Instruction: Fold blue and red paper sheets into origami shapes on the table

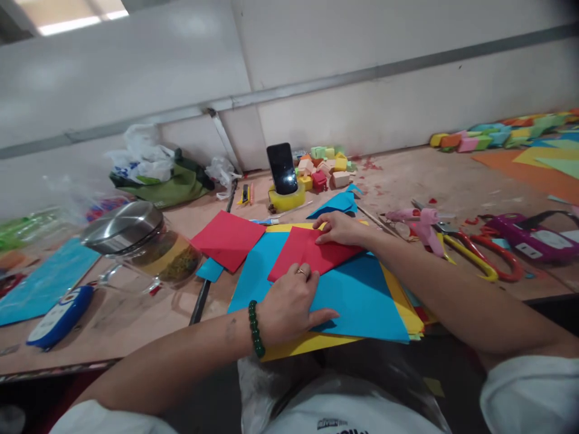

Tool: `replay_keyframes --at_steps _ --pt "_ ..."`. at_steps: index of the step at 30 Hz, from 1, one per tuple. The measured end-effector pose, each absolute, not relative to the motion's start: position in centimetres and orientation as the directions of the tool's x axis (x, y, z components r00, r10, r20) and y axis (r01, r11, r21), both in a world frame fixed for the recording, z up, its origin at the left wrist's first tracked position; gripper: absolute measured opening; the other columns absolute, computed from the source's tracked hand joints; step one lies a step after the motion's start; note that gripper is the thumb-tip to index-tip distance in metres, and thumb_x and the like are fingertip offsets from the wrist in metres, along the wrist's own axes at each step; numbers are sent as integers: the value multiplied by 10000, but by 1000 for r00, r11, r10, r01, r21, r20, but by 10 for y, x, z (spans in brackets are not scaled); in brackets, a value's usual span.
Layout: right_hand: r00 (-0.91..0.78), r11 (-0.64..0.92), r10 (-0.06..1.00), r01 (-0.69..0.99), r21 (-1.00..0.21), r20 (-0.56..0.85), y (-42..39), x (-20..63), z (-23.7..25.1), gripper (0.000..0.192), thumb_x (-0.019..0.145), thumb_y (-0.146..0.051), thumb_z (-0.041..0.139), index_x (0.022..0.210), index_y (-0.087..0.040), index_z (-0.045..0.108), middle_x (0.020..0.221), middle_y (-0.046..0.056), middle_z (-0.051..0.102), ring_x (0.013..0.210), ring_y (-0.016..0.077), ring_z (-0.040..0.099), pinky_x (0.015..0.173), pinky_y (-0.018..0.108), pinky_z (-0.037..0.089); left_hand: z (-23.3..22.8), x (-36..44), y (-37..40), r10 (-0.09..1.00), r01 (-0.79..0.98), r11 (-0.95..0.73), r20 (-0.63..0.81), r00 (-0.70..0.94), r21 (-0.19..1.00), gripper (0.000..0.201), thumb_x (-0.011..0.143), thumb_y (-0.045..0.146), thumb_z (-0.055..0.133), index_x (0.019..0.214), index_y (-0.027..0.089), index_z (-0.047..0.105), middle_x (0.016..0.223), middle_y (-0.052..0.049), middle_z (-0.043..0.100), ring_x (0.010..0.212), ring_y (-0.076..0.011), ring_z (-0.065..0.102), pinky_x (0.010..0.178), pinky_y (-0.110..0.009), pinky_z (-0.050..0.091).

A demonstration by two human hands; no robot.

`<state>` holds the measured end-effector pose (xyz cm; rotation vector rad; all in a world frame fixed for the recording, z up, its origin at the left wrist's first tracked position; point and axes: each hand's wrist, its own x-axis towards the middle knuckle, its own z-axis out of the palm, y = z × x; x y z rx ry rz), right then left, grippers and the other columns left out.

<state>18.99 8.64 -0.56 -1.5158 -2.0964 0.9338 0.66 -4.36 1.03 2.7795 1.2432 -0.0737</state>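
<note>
A sheet of red paper (296,248) lies under my hands, its right part folded over. My left hand (292,295), with a ring and a green bead bracelet, presses curled fingers on the near edge of this sheet; its thumb sticks out to the right. At the far edge my right hand (337,229) has its bent fingers closed on the red paper. Beneath are blue paper (362,295) and yellow sheets (316,345). Another red sheet (228,238) lies to the left, apart from my hands.
A glass jar mug (167,253) and a blue-white device (63,316) stand left. Behind are a phone (281,166) in a yellow tape roll (289,198) and folded paper pieces (321,175). Right are a pink glue gun (425,223), scissors (493,256) and a purple device (534,238).
</note>
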Motion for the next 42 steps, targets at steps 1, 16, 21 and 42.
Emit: replay_keyframes --at_steps 1,16,21,42 --pt "-338 191 938 684 -704 -74 86 190 -5 343 646 -221 812 962 -149 701 889 75 736 818 211 677 645 250 495 12 8 -45 743 750 -660 -106 661 51 696 874 658 474 1219 63 575 1076 -169 610 976 -296 564 826 -406 481" --pt "-374 243 926 702 -670 -56 85 193 -5 396 665 -267 791 1038 -181 689 855 46 711 755 190 649 621 253 468 5 -5 -49 749 749 -662 -6 662 -2 641 897 629 455 1236 99 579 947 -146 630 894 -275 582 749 -390 489" --pt "-365 228 929 705 -671 -67 86 193 -6 408 655 -276 790 1038 -175 691 833 38 692 747 188 639 628 261 466 7 -8 -47 737 736 -676 -32 676 -23 539 919 561 485 1137 87 618 969 -146 636 897 -264 598 746 -365 504" --pt "-348 198 929 752 -629 -124 78 188 5 456 718 -257 779 1143 -146 657 948 77 708 803 190 637 692 271 478 11 -11 -19 609 617 -786 -123 783 33 411 978 299 373 1338 196 543 905 -91 665 793 -228 614 666 -322 463"
